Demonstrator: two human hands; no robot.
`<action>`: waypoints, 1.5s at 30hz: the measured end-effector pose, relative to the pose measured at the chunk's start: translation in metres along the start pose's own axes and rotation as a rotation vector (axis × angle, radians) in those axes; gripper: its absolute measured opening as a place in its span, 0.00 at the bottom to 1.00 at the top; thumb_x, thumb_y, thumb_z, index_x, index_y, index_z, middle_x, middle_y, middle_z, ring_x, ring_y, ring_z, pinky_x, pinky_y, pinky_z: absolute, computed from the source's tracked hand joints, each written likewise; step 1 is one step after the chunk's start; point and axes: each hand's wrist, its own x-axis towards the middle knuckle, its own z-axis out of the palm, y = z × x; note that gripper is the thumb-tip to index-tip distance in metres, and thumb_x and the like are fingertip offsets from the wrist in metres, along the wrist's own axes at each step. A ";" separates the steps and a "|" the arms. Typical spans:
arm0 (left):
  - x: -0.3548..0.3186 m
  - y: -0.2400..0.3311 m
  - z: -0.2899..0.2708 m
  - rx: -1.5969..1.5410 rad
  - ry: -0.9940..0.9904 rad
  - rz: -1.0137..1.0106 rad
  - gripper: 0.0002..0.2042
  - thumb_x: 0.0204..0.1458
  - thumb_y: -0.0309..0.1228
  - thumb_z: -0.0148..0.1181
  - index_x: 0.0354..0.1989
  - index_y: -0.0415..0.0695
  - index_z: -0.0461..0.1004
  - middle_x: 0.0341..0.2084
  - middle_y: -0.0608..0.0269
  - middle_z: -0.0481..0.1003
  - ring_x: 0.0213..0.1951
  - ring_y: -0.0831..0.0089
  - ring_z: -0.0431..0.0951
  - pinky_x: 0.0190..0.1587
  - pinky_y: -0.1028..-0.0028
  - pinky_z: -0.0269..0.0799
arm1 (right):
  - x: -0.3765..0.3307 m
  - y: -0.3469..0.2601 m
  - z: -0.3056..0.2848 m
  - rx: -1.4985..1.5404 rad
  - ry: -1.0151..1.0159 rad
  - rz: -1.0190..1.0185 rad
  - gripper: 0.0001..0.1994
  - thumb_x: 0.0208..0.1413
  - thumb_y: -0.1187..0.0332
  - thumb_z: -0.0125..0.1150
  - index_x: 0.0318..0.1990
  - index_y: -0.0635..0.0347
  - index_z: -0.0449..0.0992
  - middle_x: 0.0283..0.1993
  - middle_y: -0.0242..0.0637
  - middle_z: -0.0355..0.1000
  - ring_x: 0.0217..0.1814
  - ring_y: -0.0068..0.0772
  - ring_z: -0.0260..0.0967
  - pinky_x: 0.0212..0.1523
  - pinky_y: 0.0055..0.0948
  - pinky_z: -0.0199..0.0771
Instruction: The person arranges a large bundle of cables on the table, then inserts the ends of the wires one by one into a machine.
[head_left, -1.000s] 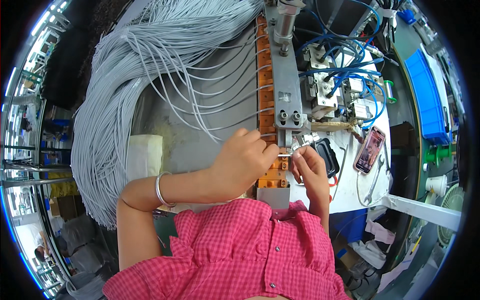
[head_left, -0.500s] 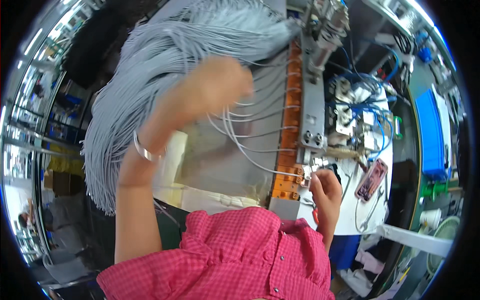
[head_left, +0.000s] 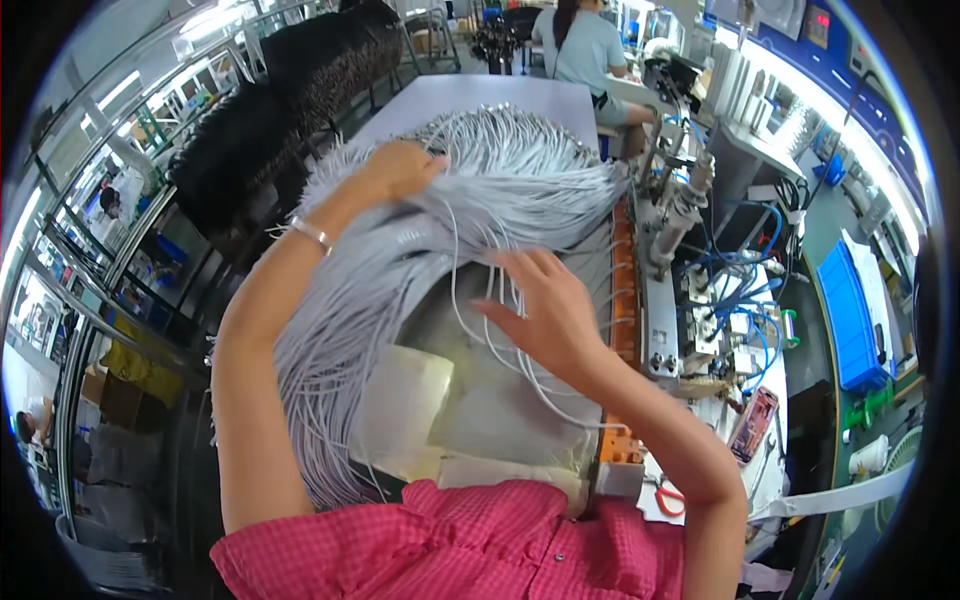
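A large bundle of grey wires point(head_left: 400, 270) lies draped over the grey worktable point(head_left: 500, 410). My left hand point(head_left: 395, 170) reaches far forward into the top of the bundle, its fingers closed in the wires, a bracelet on the wrist. Over the loose strands near the middle my right hand point(head_left: 545, 310) hovers with fingers spread, touching a few of them. Several single wires run from the bundle to the orange fixture strip point(head_left: 622, 330) on the right.
A metal machine with blue tubing point(head_left: 700, 290) stands right of the strip. Red-handled cutters point(head_left: 668, 497) and a phone point(head_left: 752, 425) lie at lower right. A clear plastic bag point(head_left: 400, 400) lies on the table. A black wire bundle point(head_left: 260, 120) sits far left. Another person point(head_left: 585, 45) sits at the back.
My left hand has gone from the orange strip up into the wire bundle. My right hand has left the strip's lower end and moved up over the loose strands.
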 end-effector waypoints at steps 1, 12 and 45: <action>-0.018 0.017 -0.008 0.064 -0.016 -0.042 0.29 0.54 0.53 0.35 0.28 0.38 0.76 0.33 0.44 0.74 0.39 0.48 0.73 0.44 0.56 0.65 | 0.026 0.008 0.020 -0.074 0.113 -0.134 0.22 0.46 0.59 0.62 0.46 0.62 0.68 0.38 0.40 0.70 0.41 0.41 0.67 0.46 0.38 0.65; -0.103 -0.151 0.036 -0.441 -0.128 -0.197 0.19 0.56 0.43 0.41 0.40 0.39 0.70 0.36 0.47 0.73 0.33 0.58 0.71 0.40 0.62 0.64 | 0.106 0.043 0.119 -0.114 -0.184 -0.109 0.26 0.49 0.48 0.55 0.46 0.61 0.67 0.41 0.43 0.70 0.47 0.45 0.67 0.48 0.40 0.63; 0.157 0.191 0.151 -0.173 0.113 0.024 0.57 0.26 0.65 0.62 0.61 0.35 0.48 0.48 0.38 0.64 0.49 0.47 0.67 0.51 0.61 0.65 | -0.198 -0.031 -0.027 0.679 -0.621 0.374 0.13 0.48 0.68 0.55 0.42 0.61 0.71 0.36 0.48 0.72 0.36 0.48 0.71 0.35 0.35 0.70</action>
